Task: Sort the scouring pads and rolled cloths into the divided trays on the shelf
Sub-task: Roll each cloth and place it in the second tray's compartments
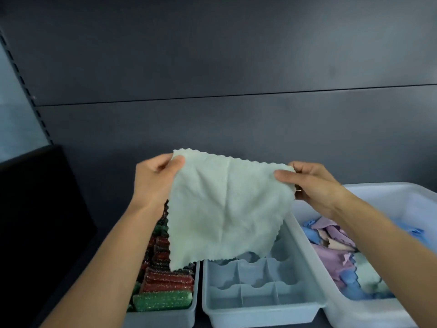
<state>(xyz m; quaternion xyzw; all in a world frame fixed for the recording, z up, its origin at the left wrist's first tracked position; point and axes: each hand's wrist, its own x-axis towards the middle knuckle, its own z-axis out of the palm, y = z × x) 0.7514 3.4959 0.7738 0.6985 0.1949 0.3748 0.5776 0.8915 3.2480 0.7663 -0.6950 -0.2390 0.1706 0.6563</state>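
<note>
Held pale green zigzag-edged microfibre cloth (224, 209) spread open in air above grey divided plastic tray (236, 317). Pinched top left corner between thumb and fingers of left hand (153, 178); pinched top right corner likewise with right hand (314, 185). Stretched flat, probably for rolling before slotting into compartment below. Noted red and green glittery scouring pads (165, 282) packed beside it at left, and loose pastel cloths (335, 254) heaped in white plastic bin (402, 192) at right.

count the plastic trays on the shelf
3: the left tray holding scouring pads, the divided middle tray, and the right tray of loose cloths. The pale cloth held up covers parts of two.
</note>
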